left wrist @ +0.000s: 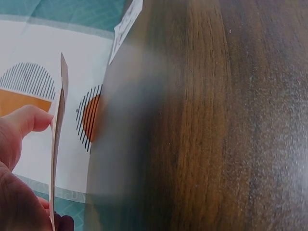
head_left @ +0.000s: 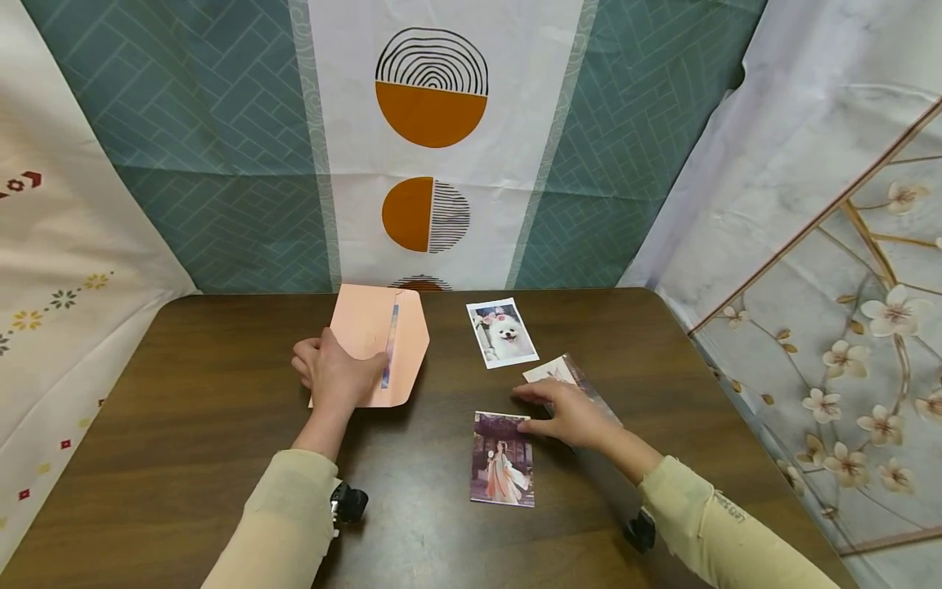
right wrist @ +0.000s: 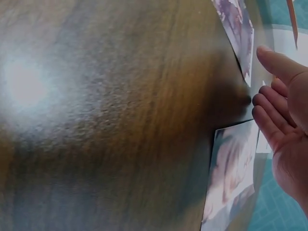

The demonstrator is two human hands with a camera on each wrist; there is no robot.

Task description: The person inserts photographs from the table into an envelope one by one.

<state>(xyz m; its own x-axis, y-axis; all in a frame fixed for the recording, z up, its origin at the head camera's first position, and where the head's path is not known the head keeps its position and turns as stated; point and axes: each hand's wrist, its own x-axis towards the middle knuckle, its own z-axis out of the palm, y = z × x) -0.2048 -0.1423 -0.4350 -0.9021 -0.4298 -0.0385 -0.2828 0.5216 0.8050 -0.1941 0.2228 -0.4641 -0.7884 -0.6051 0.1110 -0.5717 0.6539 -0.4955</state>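
Observation:
My left hand (head_left: 338, 372) grips a pink envelope (head_left: 364, 323), thumb on its face and fingers behind its left side. The left wrist view shows the envelope (left wrist: 56, 139) edge-on. Its flap lies to the right, and a narrow blue strip (head_left: 391, 327) shows through the opening. My right hand (head_left: 574, 413) hovers low with loosely bent fingers, holding nothing. Under it lies a partly hidden photo (head_left: 548, 372). Just left of the right thumb is a photo of a figure in a long pale robe (head_left: 503, 462). In the right wrist view the right hand (right wrist: 288, 106) appears apart from both photos.
A photo of a white dog (head_left: 504, 334) lies farther back on the brown wooden table (head_left: 206, 393). Behind the table hangs a patterned cloth (head_left: 441, 164). A floral curtain (head_left: 832, 327) borders the right side, and a pale cloth (head_left: 81, 245) the left.

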